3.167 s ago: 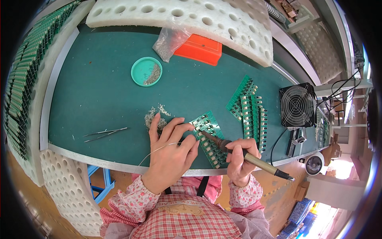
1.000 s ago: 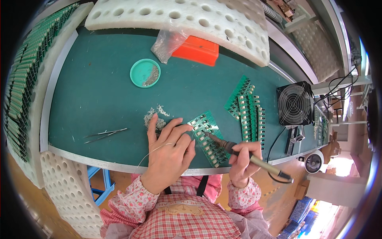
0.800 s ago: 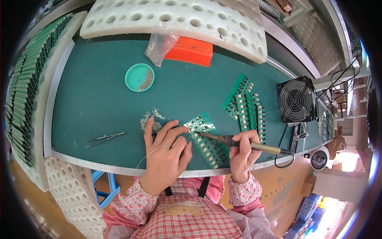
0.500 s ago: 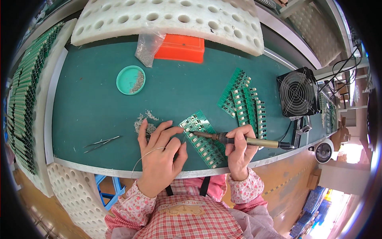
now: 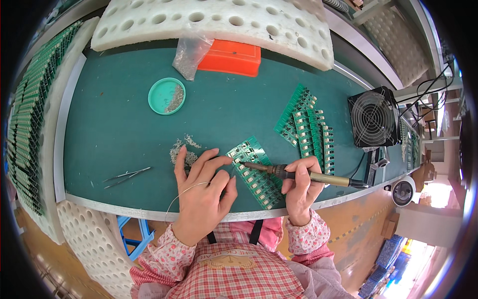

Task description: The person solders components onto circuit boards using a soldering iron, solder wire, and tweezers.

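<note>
A green circuit board (image 5: 253,179) lies slantwise near the front edge of the bench, with rows of small white and black parts. My right hand (image 5: 302,188) is closed around the handle of a soldering iron (image 5: 326,178), whose tip meets the board's upper left part. On the board's left side rests a fingertip of my left hand (image 5: 201,197). A thin solder wire (image 5: 185,191) loops over the back of this hand and passes between its fingers; its end is hidden. Thumb and forefinger are bent, the other fingers apart. Loose tiny parts (image 5: 190,158) lie beside them.
Tweezers (image 5: 127,176) lie left. Behind are a round green dish (image 5: 156,98) of small parts, a clear bag (image 5: 188,62) and a red box (image 5: 230,59). More boards (image 5: 307,130) and a black fan (image 5: 373,116) stand right. White foam (image 5: 214,31) lines the back.
</note>
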Demonstrator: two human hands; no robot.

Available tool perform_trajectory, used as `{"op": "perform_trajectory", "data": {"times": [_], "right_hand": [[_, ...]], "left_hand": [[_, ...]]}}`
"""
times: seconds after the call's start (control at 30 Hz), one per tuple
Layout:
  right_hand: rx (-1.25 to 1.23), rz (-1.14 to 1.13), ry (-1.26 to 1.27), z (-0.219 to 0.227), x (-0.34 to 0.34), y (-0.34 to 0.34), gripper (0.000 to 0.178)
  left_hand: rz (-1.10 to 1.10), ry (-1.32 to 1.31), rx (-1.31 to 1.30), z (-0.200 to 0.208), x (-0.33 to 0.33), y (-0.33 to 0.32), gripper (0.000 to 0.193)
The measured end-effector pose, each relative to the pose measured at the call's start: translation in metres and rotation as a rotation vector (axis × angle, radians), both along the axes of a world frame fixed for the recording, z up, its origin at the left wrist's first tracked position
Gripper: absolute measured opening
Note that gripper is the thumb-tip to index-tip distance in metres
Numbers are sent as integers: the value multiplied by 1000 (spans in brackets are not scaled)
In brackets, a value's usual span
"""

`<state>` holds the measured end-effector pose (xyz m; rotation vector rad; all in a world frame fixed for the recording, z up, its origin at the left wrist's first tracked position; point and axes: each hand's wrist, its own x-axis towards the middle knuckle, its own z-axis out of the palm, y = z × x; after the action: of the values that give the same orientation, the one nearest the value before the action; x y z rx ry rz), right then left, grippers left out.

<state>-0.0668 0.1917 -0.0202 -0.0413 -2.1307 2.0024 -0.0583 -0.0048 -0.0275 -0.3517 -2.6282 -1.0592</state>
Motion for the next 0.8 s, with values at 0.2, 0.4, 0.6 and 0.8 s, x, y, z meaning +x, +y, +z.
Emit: {"op": "perform_trajectory", "data": {"times": [0.2,0.4,0.6,0.8], "right_hand": [[-11,8,7,-2,0,0,20],[9,-47,48,-1,1,2,24],[25,-114,73,3,1,2,26],[93,-90,122,17,6,-4,21]], "left_hand": [[0,4,1,-1,0,0,17],[2,10,6,0,0,0,18],[0,16,24,0,0,0,17],[-2,21,30,3,-1,-4,15]]}}
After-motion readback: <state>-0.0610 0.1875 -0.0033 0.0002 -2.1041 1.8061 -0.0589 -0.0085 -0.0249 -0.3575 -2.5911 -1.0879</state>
